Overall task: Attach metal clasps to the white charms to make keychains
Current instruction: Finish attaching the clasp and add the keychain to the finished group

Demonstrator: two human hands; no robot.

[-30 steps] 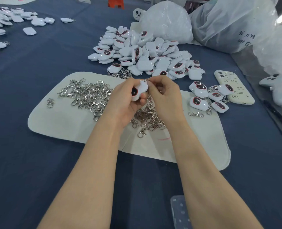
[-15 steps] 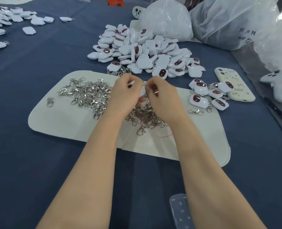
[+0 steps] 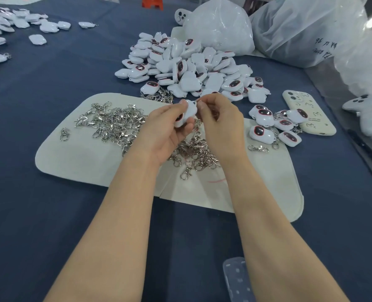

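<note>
Above the blue cloth-covered tabletop, the left hand grips a glossy white plastic charm while the right hand pinches a small silver metal clasp at its top, where a slip could leave it unhooked.

A white charm is gripped by the left hand at frame centre; its top is pinched by the right hand.

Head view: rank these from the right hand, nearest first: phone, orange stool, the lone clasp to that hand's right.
1. The lone clasp, on the mat just right of the right hand.
2. The phone, farther right, off the mat.
3. The orange stool, at the far end, top of the frame.
</note>
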